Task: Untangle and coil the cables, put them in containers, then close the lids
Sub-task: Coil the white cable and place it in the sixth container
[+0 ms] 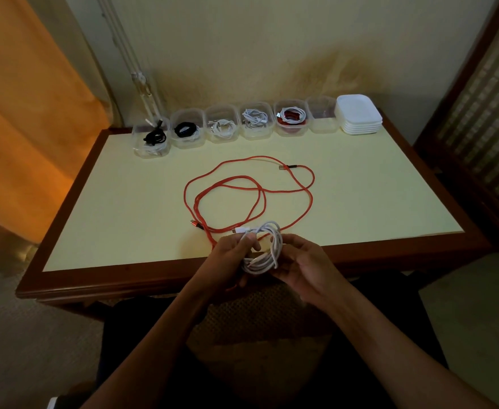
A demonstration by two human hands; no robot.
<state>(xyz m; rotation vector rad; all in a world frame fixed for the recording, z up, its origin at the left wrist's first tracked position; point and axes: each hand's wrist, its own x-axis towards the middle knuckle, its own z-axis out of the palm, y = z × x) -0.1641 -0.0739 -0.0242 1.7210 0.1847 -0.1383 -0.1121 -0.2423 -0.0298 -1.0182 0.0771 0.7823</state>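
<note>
- A room in a home, dimly lit, by the look of its furniture and finish.
- A wooden-framed table (65, 199) with a pale top stands against a cream wall (272, 39) that bears a brownish stain low down.
- An orange curtain (27, 113) hangs at the far left.
- A dark wooden piece with a woven cane panel (484, 113) stands at the right.
- A pipe (130, 54) runs down the wall behind the table.
- Small clear household tubs (221, 124) sit in a row along the table's far edge, with a stack of white lids (359, 115) at its right end.
</note>
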